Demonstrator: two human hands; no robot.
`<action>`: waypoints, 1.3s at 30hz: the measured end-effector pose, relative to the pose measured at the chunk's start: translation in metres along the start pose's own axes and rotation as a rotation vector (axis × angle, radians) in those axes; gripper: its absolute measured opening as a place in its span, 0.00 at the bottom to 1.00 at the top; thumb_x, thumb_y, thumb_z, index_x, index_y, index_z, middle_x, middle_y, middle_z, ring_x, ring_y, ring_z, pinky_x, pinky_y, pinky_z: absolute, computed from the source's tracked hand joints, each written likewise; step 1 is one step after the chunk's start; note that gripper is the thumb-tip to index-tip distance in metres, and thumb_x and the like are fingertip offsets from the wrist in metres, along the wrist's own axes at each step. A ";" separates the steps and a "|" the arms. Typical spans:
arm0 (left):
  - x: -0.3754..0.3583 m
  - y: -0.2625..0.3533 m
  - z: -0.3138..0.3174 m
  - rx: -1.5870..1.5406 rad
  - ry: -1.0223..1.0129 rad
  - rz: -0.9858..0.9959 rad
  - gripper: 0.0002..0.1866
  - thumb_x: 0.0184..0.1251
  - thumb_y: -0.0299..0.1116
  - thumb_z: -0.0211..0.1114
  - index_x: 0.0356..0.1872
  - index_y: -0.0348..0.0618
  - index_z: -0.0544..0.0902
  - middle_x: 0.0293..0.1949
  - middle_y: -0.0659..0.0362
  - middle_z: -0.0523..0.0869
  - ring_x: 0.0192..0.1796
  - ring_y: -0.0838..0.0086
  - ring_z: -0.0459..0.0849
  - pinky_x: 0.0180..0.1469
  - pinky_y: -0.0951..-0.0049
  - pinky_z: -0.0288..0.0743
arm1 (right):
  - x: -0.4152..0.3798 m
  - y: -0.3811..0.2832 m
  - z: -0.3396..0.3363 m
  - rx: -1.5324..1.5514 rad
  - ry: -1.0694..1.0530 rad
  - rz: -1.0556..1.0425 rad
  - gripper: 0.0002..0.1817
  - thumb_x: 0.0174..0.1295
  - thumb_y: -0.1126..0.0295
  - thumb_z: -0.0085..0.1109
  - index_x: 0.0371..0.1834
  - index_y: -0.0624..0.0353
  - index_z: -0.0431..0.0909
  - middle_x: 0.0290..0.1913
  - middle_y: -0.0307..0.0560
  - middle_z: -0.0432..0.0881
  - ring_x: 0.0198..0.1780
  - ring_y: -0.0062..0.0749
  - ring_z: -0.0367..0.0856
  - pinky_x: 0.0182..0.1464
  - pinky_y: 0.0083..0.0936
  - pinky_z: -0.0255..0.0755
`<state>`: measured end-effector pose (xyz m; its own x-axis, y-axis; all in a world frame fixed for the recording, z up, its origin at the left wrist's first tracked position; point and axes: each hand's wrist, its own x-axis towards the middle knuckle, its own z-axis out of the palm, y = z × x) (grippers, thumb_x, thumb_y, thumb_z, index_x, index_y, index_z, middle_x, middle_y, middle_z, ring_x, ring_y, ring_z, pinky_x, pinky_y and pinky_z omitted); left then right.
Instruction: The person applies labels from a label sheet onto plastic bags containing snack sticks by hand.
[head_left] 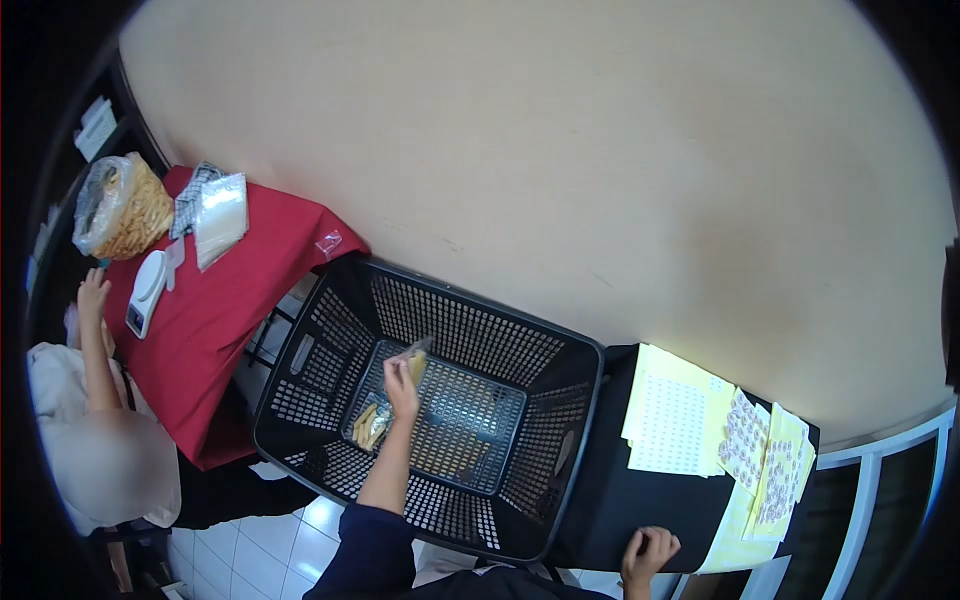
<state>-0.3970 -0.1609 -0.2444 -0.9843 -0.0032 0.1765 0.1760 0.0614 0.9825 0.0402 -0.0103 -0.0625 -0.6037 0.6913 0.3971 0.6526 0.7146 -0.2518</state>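
My left hand reaches down into a large black plastic basket and is closed on a small clear packet of yellowish snack sticks. On the basket floor, left of that hand, lie several similar packets of snack sticks. My right hand is loosely curled over the near edge of the black-covered table, with nothing visible in its fingers. Nearest to it are the yellow and white sticker sheets on that table.
At left, a red-covered table holds a large bag of snack sticks, a white scale and clear plastic bags. Another person sits beside it, one hand near the large bag. A wall rises behind the basket.
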 end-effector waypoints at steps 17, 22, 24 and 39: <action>-0.243 0.328 0.096 -0.538 -0.668 0.075 0.08 0.66 0.31 0.48 0.41 0.38 0.65 0.37 0.55 0.79 0.40 0.76 0.78 0.46 0.75 0.71 | 0.130 -0.012 -0.067 1.582 -0.351 0.065 0.08 0.57 0.74 0.52 0.38 0.65 0.73 0.36 0.43 0.77 0.40 0.22 0.73 0.46 0.20 0.65; -0.280 0.360 0.118 -0.574 -0.793 -0.030 0.19 0.53 0.22 0.61 0.45 0.39 0.64 0.40 0.53 0.78 0.42 0.75 0.79 0.45 0.76 0.73 | 0.114 0.032 -0.097 1.424 -0.171 0.000 0.04 0.56 0.76 0.55 0.33 0.65 0.74 0.31 0.40 0.76 0.35 0.17 0.74 0.39 0.14 0.68; -0.295 0.368 0.127 -0.535 -0.799 -0.048 0.24 0.49 0.19 0.63 0.47 0.39 0.63 0.39 0.53 0.78 0.40 0.77 0.79 0.41 0.81 0.74 | 0.109 0.045 -0.106 1.441 -0.149 0.041 0.03 0.55 0.77 0.55 0.31 0.65 0.74 0.32 0.40 0.76 0.34 0.16 0.73 0.38 0.13 0.67; -0.349 0.395 0.140 -0.600 -0.819 0.129 0.20 0.51 0.19 0.62 0.45 0.36 0.65 0.30 0.55 0.81 0.38 0.77 0.79 0.44 0.78 0.71 | 0.080 0.082 -0.143 1.495 0.013 -0.054 0.05 0.52 0.79 0.57 0.32 0.66 0.75 0.33 0.44 0.77 0.34 0.19 0.74 0.37 0.14 0.67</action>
<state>0.0138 0.0040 0.0742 -0.6251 0.6649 0.4089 0.0373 -0.4978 0.8665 0.1105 0.0883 0.0748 -0.6018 0.6660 0.4407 -0.4340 0.1905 -0.8805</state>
